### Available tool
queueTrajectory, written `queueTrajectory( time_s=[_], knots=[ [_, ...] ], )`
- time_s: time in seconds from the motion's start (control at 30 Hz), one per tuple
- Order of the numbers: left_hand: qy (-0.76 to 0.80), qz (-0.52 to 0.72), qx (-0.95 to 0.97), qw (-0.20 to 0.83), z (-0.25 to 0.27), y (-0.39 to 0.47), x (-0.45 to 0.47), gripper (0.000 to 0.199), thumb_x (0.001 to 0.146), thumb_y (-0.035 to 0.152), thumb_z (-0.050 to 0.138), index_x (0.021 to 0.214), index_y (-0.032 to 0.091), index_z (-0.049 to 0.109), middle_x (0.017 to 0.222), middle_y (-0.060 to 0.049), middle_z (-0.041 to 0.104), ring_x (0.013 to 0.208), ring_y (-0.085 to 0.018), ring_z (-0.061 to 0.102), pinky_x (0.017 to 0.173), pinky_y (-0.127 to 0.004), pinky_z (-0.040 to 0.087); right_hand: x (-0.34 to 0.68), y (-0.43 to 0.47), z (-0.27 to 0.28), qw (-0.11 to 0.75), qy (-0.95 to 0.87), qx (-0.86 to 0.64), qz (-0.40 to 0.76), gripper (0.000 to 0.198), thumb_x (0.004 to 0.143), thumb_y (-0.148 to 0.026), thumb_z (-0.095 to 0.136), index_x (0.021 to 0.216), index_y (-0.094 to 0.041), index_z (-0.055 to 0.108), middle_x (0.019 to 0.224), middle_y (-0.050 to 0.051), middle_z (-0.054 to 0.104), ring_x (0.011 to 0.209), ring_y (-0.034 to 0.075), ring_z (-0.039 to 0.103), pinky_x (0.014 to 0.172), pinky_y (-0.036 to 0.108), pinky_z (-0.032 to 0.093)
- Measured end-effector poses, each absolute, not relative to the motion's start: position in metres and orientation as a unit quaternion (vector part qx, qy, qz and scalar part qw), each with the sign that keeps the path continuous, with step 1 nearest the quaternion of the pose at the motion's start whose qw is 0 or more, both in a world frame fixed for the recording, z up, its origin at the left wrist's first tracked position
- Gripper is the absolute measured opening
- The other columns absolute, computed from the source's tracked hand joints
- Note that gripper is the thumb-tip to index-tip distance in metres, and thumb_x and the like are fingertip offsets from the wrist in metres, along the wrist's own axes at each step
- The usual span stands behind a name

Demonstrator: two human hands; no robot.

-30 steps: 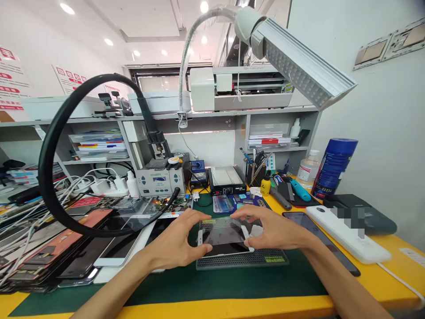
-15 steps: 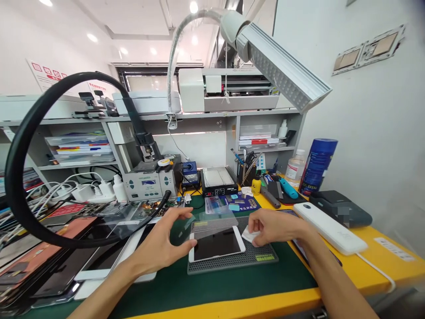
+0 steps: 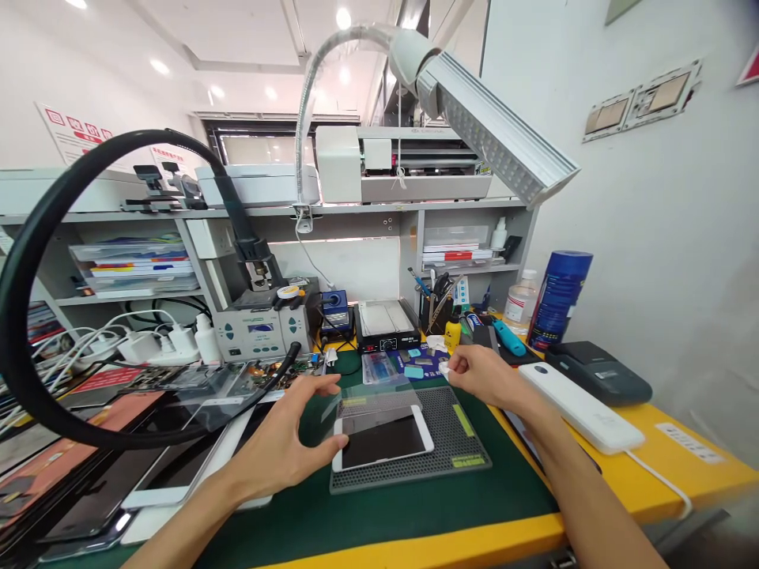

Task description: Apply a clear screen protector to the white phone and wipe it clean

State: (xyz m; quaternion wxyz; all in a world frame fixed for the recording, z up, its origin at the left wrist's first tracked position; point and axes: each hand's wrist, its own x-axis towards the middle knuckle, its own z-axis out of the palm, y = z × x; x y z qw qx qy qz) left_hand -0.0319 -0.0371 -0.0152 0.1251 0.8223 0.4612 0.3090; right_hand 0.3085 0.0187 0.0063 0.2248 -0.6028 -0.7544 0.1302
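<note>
A white-framed tablet (image 3: 385,439) with a dark screen lies on a grey perforated mat (image 3: 449,427). My left hand (image 3: 290,435) is at its left side, thumb against the frame's edge and fingers spread apart. A clear sheet (image 3: 379,395) slants up over the tablet's far part, close to my left fingertips; whether they touch it I cannot tell. Beyond the mat's far right corner, my right hand (image 3: 483,375) pinches a small white wipe (image 3: 444,369), mostly hidden by the fingers. Just behind that hand stands a yellow bottle (image 3: 452,336).
Stacked tablets and panels (image 3: 171,466) lie at left under a thick black hose (image 3: 12,316). A hot-air station (image 3: 261,332) and a flat heating plate (image 3: 387,320) stand at the back. A white power bank-like device (image 3: 581,407) lies at right, and a lamp (image 3: 504,126) hangs overhead.
My right hand has moved away from the tablet's right side, back toward the yellow bottle, with the wipe still pinched. My left hand stays by the tablet's left edge. The view shifts slightly.
</note>
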Motion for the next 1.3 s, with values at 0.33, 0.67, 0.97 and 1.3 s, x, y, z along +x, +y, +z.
queueTrajectory(
  time_s=[0.33,0.67,0.97,1.3],
  knots=[
    [0.456,0.271,0.832,0.164,-0.013,-0.042,-0.026,0.058,0.083,0.04,0.062,0.136,0.03,0.041,0.127,-0.008,0.056,0.118,-0.027,0.054,0.098,-0.041,0.046,0.297,0.012,0.018,0.307,-0.74,-0.575,0.168,0.039,0.087,-0.053,0.05,0.085,-0.018,0.068,0.081,0.006,0.069,0.074,0.022,0.062,0.063,0.03,0.043],
    [0.432,0.275,0.837,0.192,-0.019,-0.044,-0.021,0.06,0.08,0.036,0.065,0.134,0.029,0.04,0.126,-0.008,0.054,0.119,-0.027,0.05,0.101,-0.043,0.043,0.282,-0.012,0.022,0.134,-0.833,-0.418,0.337,0.093,0.063,-0.057,0.078,0.144,-0.031,0.039,0.127,0.008,0.051,0.091,0.021,0.058,0.075,0.03,0.05],
    [0.423,0.279,0.843,0.181,-0.022,-0.043,-0.022,0.058,0.079,0.037,0.066,0.131,0.029,0.042,0.126,-0.007,0.052,0.118,-0.026,0.05,0.101,-0.041,0.043,0.281,-0.011,0.011,0.1,-0.84,-0.465,0.262,0.089,0.062,-0.061,0.075,0.14,-0.029,0.045,0.138,0.009,0.044,0.117,0.032,0.048,0.089,0.035,0.046],
    [0.424,0.278,0.844,0.178,-0.023,-0.041,-0.022,0.056,0.08,0.04,0.065,0.131,0.029,0.044,0.125,-0.008,0.054,0.116,-0.027,0.052,0.097,-0.041,0.046,0.28,-0.014,0.016,0.101,-0.839,-0.457,0.277,0.076,0.067,-0.058,0.074,0.134,-0.033,0.05,0.131,0.006,0.05,0.105,0.028,0.053,0.08,0.031,0.047]
  ],
)
